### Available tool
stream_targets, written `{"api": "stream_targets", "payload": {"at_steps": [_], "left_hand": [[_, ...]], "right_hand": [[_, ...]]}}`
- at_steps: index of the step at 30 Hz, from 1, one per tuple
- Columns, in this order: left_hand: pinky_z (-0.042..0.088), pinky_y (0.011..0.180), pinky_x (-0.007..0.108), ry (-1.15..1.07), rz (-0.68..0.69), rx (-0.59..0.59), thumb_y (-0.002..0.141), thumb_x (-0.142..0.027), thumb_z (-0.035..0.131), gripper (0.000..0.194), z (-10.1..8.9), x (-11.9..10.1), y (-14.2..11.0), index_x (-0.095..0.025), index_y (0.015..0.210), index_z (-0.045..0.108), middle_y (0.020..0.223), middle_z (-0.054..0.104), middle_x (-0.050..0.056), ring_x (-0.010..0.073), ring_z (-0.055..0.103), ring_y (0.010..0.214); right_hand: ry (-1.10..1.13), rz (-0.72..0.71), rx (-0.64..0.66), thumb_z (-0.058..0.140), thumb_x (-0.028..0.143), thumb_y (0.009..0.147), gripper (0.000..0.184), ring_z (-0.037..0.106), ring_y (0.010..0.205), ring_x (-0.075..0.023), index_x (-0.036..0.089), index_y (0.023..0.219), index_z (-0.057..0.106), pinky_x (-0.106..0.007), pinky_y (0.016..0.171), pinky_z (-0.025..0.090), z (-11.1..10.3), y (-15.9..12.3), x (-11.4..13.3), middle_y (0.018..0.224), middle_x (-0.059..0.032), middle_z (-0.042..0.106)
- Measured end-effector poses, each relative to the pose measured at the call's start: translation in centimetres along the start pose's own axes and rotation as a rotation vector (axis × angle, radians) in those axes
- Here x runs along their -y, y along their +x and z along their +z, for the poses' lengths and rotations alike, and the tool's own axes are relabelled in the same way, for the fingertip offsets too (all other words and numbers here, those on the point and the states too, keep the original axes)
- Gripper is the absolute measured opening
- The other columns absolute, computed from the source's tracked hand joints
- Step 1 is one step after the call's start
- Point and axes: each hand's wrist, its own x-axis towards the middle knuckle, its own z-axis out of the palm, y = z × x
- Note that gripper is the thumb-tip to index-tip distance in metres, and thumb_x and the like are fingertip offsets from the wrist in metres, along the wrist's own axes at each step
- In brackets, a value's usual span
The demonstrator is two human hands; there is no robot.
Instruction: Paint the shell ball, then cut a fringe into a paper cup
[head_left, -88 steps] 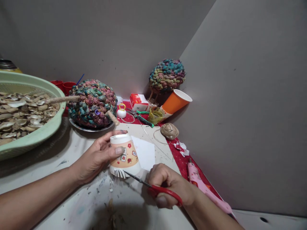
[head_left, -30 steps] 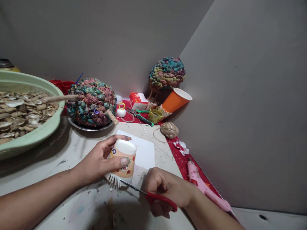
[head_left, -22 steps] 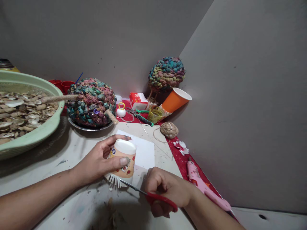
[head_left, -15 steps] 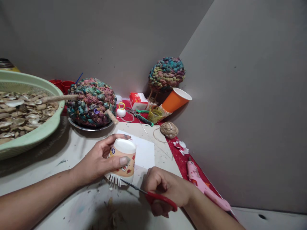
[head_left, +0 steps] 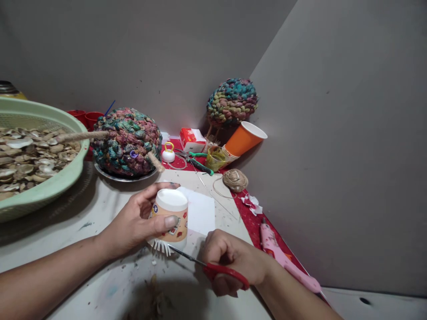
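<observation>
My left hand [head_left: 142, 220] is closed around a printed paper cup [head_left: 178, 233], held upside down with its white base up, the thumb across its front. Along the cup's lower edge a row of narrow cut strips fans outward on the left side. In my right hand [head_left: 230, 258] are red-handled scissors [head_left: 230, 272], fingers through the loops. The blade tips meet the cup's lower edge just right of the cut strips. A white sheet of paper [head_left: 202, 211] lies on the table behind the cup.
A green basket of shells [head_left: 75, 171] stands at left, beside a multicoloured shell-covered ball [head_left: 128, 142] on a metal plate. Behind are a similar ball [head_left: 232, 102], an orange cup [head_left: 243, 140], pliers [head_left: 202, 166] and a twine ball [head_left: 235, 180]. A pink glue gun [head_left: 283, 258] lies at right.
The cup has risen slightly in my left hand. The scissors have shifted a little to the right along its edge, and one more strip seems to stand out.
</observation>
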Motion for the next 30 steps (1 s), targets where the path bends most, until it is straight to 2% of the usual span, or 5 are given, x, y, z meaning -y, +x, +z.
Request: {"api": "stream_targets", "payload": {"at_steps": [7, 14, 18, 23, 30], "left_hand": [[0.052, 0.086, 0.034, -0.055, -0.089, 0.073, 0.072, -0.023, 0.083, 0.068, -0.2, 0.2, 0.1, -0.023, 0.133, 0.053, 0.101, 0.070, 0.005, 0.0197, 0.066, 0.092], [0.045, 0.096, 0.040, -0.102, -0.184, 0.104, 0.069, -0.019, 0.081, 0.090, -0.6, 0.0, 0.1, -0.027, 0.146, 0.036, 0.124, 0.066, 0.010, 0.0267, 0.063, 0.111], [0.043, 0.099, 0.040, -0.105, -0.192, 0.091, 0.066, -0.015, 0.080, 0.091, -0.6, 0.0, 0.1, -0.027, 0.145, 0.037, 0.129, 0.062, 0.009, 0.0274, 0.060, 0.116], [0.042, 0.101, 0.040, -0.124, -0.199, 0.083, 0.064, -0.013, 0.080, 0.095, -0.3, 0.0, 0.1, -0.028, 0.146, 0.035, 0.121, 0.064, 0.007, 0.0254, 0.061, 0.111], [0.044, 0.098, 0.043, -0.127, -0.196, 0.083, 0.062, -0.012, 0.080, 0.095, -0.3, 0.0, 0.1, -0.029, 0.146, 0.036, 0.120, 0.064, 0.008, 0.0272, 0.064, 0.108]], "right_hand": [[0.027, -0.103, 0.030, 0.084, 0.064, 0.065, 0.062, 0.039, 0.029, -0.0047, 0.010, 0.049, 0.058, -0.015, 0.030, 0.030, -0.1, 0.1, 0.4, 0.037, 0.0019, 0.047], [0.078, -0.189, 0.046, 0.082, 0.058, 0.071, 0.058, 0.039, 0.029, -0.0045, 0.011, 0.049, 0.057, -0.015, 0.030, 0.030, -0.5, 0.1, 0.4, 0.039, 0.0015, 0.049], [0.100, -0.181, 0.061, 0.081, 0.059, 0.070, 0.057, 0.039, 0.027, -0.0051, 0.010, 0.050, 0.059, -0.015, 0.028, 0.029, -0.7, 0.3, 0.2, 0.038, 0.0017, 0.050], [0.124, -0.163, 0.063, 0.081, 0.061, 0.068, 0.059, 0.039, 0.025, -0.0053, 0.010, 0.048, 0.060, -0.015, 0.026, 0.027, -1.0, 0.3, -0.3, 0.036, 0.0008, 0.050], [0.231, -0.190, 0.083, 0.081, 0.054, 0.069, 0.059, 0.038, 0.023, -0.0053, 0.013, 0.038, 0.051, -0.015, 0.026, 0.029, -1.2, 0.4, -0.7, 0.034, -0.0006, 0.050]]}}
